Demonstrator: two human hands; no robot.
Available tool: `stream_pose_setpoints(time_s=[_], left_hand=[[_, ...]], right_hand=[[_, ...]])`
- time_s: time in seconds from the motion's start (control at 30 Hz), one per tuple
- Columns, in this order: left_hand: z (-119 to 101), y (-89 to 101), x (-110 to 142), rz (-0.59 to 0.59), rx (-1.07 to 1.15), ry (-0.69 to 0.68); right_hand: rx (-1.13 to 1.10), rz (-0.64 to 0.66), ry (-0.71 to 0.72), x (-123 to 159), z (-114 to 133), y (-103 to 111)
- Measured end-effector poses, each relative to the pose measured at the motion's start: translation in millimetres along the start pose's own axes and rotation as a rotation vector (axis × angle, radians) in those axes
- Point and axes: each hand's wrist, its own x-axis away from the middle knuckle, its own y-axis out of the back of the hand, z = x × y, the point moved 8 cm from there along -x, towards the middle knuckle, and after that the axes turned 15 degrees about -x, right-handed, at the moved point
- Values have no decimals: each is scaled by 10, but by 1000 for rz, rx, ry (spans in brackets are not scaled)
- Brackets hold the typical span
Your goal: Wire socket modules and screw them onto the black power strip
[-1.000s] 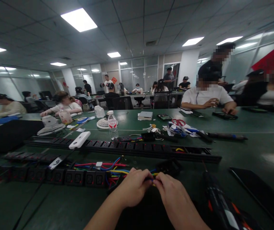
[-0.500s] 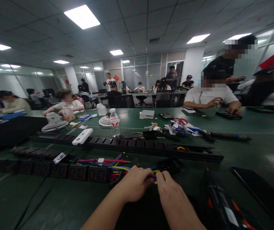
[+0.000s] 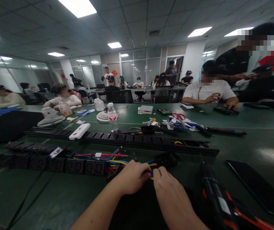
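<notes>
My left hand [image 3: 134, 176] is closed, thumb and fingers pinched round thin insulated wires [image 3: 151, 175]; a bit of blue and yellow shows between my hands. Just to the right, my right hand [image 3: 167, 188] has its fingers curled down onto the same wires, the tips hidden. Red, blue and yellow wires [image 3: 120, 162] run out from the end of a black power strip [image 3: 73, 166] with rows of sockets, left of my hands. Beyond my fingers lies a black part [image 3: 167, 158], too dark to make out.
A second long power strip [image 3: 127, 138] lies across the green table [image 3: 254, 147]. At right are an electric screwdriver or drill [image 3: 217, 195] and a dark flat phone-like slab [image 3: 259, 185]. Farther back stand a water bottle [image 3: 113, 118] and red-handled scissors [image 3: 179, 116]. Co-workers sit opposite.
The view has tilted down and shifted slightly, so the table's things sit a little higher and more to the left. Both hands keep their hold on the wires, with little movement.
</notes>
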Motion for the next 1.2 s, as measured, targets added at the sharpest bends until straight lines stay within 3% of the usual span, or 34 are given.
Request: stream_pose_setpoints(time_s=[0.27,0.4,0.47,0.6,0.77,1.2], left_hand=[[-37,-68,3,3,-27,-46],[-11,-110,-19,-11,-21,-68],[15,-146,-42,7,-25,-70],[91,-124,-63,-38,-19,1],[85,-77,-42,-79,-29,21],[76,-11,-20,-179,55,34]], right_hand=[[-100,-96,76,-82,56,146],[-266,-116,215,31,181,151],[-362,-93,317,129,293,93],[-335,102,439,283,499,-244],[-269,137,444,282,573,-462],[-245,-37,407,309,527,-331]])
